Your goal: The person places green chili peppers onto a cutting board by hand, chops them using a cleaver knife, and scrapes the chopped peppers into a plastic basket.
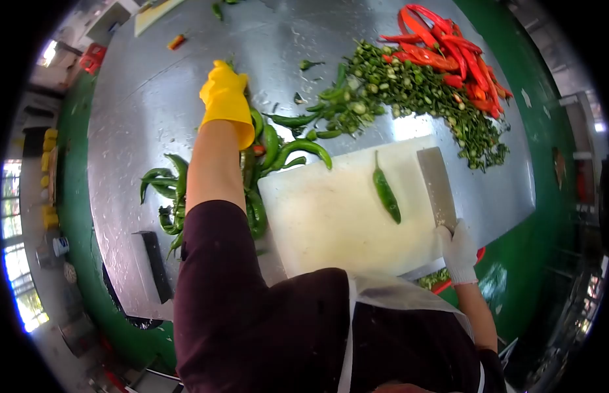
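Observation:
My left hand [224, 95], in a yellow rubber glove, reaches out over the metal table with its fingers curled closed. A bit of green shows at its fingertips, but what it grips is hidden. Long green chili peppers [270, 147] lie just below it, partly covered by my forearm. My right hand [459, 252], in a white knit glove, is closed around the handle of a cleaver [437, 187]. The cleaver's broad blade rests along the right edge of the white cutting board [330, 216]. One green chili pepper [386, 193] lies on the board, left of the blade.
Chopped green chili pieces [409, 88] spread in a band beyond the board, beside a pile of red chili peppers [458, 56]. More green peppers [176, 180] lie left of my arm, near a dark block [152, 265]. A red-rimmed container [442, 285] sits below the board's right corner.

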### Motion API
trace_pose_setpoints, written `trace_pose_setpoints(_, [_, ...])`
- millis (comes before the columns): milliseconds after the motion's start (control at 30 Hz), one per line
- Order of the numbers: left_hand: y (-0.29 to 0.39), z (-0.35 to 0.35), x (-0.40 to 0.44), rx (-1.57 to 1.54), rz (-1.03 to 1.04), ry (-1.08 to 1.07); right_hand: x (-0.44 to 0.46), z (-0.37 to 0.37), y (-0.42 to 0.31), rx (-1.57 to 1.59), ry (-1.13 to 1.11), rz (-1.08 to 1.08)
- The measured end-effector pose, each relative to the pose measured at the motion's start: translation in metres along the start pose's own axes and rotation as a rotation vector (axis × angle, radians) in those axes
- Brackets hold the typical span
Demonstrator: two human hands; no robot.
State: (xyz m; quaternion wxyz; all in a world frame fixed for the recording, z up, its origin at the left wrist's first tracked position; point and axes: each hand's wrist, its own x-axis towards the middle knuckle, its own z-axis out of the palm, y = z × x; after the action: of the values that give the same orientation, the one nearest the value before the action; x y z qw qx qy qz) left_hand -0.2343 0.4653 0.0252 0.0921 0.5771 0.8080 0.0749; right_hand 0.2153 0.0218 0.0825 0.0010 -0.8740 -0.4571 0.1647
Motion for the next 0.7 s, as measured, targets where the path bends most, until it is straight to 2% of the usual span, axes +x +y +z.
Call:
trace_pose_setpoints(100, [-0.008,0.005,0.014,0.035,0.069,-0.039,-0.002,0.000,-0.001,-0.019,-0.021,0.000])
trace_pose_setpoints(200, [-0.006,0.002,0.002,0.214,0.147,-0.073,0.000,0.001,0.002,-0.040,0.007,-0.041])
trace_pose_setpoints(300, [-0.012,0.002,0.004,0.020,0.310,0.001,0.003,0.013,0.010,-0.048,0.018,-0.094])
trace_pose_setpoints(333, [-0.001,-0.017,-0.024,-0.123,0.406,0.051,0.002,0.016,0.009,-0.036,0.071,-0.127])
trace_pose_setpoints(400, [0.039,-0.073,-0.122,-0.393,0.418,-0.208,0.003,0.015,0.007,-0.004,0.036,-0.151])
trace_pose_setpoints(467, [0.043,-0.062,-0.176,-0.331,0.669,-0.241,0.006,0.012,0.005,0.012,0.013,-0.175])
trace_pose_setpoints(500, [0.049,-0.065,-0.215,-0.435,0.626,-0.427,0.007,0.011,0.003,0.010,0.001,-0.185])
trace_pose_setpoints(533, [0.045,-0.039,-0.229,-0.554,0.640,-0.546,0.008,0.009,0.002,0.004,-0.006,-0.201])
trace_pose_setpoints(567, [0.060,-0.047,-0.270,-0.457,0.505,-0.536,0.008,0.007,0.000,0.022,-0.028,-0.189])
trace_pose_setpoints(600, [0.069,-0.040,-0.294,-0.589,0.386,-0.605,0.009,0.005,-0.002,0.043,-0.046,-0.178])
trace_pose_setpoints(700, [0.087,0.010,-0.314,-0.535,0.249,-0.605,0.012,0.005,0.000,0.083,-0.062,-0.194])
